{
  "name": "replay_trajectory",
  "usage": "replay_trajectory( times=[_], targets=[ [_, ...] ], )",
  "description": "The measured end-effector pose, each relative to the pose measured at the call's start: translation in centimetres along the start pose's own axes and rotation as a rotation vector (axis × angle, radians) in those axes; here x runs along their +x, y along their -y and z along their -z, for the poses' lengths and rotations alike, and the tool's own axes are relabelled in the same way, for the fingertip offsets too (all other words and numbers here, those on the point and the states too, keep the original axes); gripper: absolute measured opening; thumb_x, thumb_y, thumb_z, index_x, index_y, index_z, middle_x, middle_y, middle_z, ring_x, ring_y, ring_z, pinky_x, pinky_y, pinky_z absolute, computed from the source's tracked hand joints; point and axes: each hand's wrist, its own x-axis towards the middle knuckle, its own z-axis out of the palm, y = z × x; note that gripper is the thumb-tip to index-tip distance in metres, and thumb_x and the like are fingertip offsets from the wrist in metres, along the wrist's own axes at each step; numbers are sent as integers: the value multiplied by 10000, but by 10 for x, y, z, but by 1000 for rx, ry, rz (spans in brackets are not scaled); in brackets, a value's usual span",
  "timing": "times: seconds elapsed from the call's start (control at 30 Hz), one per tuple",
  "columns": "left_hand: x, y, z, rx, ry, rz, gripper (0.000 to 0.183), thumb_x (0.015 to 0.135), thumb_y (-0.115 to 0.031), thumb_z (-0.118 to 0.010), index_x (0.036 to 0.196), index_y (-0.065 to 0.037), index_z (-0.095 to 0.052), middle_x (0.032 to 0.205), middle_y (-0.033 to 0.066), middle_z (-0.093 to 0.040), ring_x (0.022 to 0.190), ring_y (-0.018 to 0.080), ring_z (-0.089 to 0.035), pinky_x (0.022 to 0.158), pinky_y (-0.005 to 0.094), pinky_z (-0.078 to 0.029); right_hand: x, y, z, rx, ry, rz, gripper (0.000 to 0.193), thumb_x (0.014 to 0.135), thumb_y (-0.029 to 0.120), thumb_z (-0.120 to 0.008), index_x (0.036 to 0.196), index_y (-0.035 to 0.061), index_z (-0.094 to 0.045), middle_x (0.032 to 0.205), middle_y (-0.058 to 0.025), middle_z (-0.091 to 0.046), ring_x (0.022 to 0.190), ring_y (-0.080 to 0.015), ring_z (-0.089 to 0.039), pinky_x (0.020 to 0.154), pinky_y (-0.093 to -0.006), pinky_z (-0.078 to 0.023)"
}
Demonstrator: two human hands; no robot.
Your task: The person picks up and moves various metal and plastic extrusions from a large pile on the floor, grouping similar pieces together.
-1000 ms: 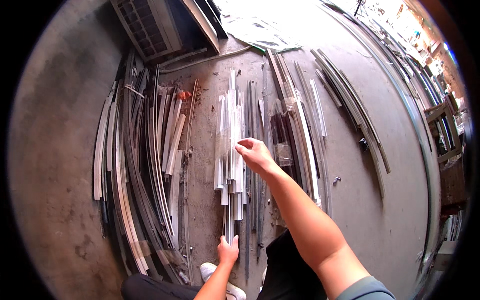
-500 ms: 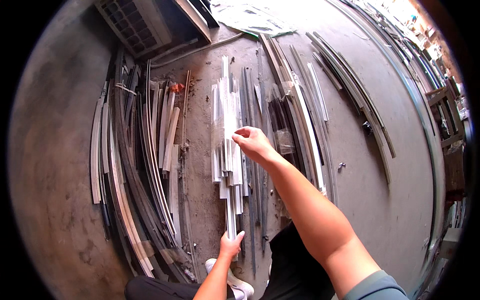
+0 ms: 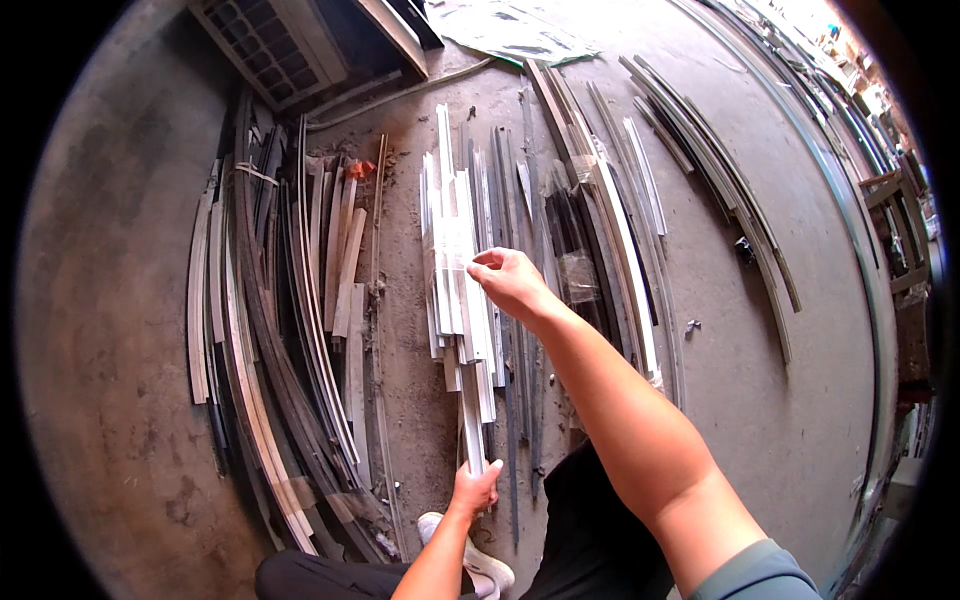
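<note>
A bundle of silvery-white metal profiles of uneven lengths lies in front of me, pointing away. Around its middle wraps a band of clear tape, shiny and hard to make out at its edge. My right hand is beside that band with thumb and fingers pinched together, apparently on the tape. Lower down, my left hand is closed around the near end of a long profile that sticks out of the bundle toward me. The left fingers are partly hidden under the profile.
Long dark and pale strips lie piled on the left. More taped profiles lie right of the bundle, with another group beyond. A large framed panel and a plastic sheet are at the far side. My shoes stand close below.
The bundle has turned slightly, its far end shifting left relative to the floor. Both hands keep nearly the same places and grips. The whole view has shifted a little.
</note>
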Motion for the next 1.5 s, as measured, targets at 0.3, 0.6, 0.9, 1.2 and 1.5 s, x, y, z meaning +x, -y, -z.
replay_trajectory(
  times=[0.3, 0.6, 0.9, 1.2, 1.5],
  targets=[
    [-13, -31, 8, -331, 391, 210, 233, 983, -237, -621, 825, -140, -482, 587, -14, -395, 461, 133, -404, 472, 299, -346, 5, -3, 1, 1, 16, -4, 458, 950, 334, -672, 1238, -21, -692, 1194, -201, -732, 1144, -287, -696, 1015, -370, -517],
    [-9, -13, 35, -431, 300, 268, 160, 922, -275, -520, 895, -117, -517, 663, 41, -471, 541, 179, -457, 510, 337, -384, 8, 1, -6, 8, 31, 8, 453, 945, 314, -675, 1214, -49, -694, 1173, -224, -733, 1121, -298, -707, 994, -377, -532],
    [-9, -13, 27, -383, 239, 260, 165, 909, -268, -532, 851, -114, -518, 646, 44, -466, 519, 181, -438, 499, 340, -370, 18, -9, -7, 36, 63, -19, 472, 950, 329, -674, 1248, -37, -681, 1210, -228, -721, 1157, -306, -692, 1018, -377, -521],
    [-6, -9, 31, -396, 277, 256, 171, 927, -277, -519, 869, -117, -506, 648, 39, -462, 496, 170, -433, 475, 333, -358, 17, -7, -11, 37, 69, -15, 458, 936, 318, -680, 1222, -40, -694, 1195, -214, -729, 1154, -300, -692, 1018, -375, -517],
    [-6, -14, 42, -394, 309, 273, 170, 915, -248, -510, 810, -114, -507, 617, 34, -429, 466, 162, -395, 453, 341, -366, 12, -4, -11, 71, 54, -9, 453, 933, 319, -689, 1202, -46, -699, 1162, -217, -737, 1116, -296, -703, 1001, -372, -523]
  ],
)
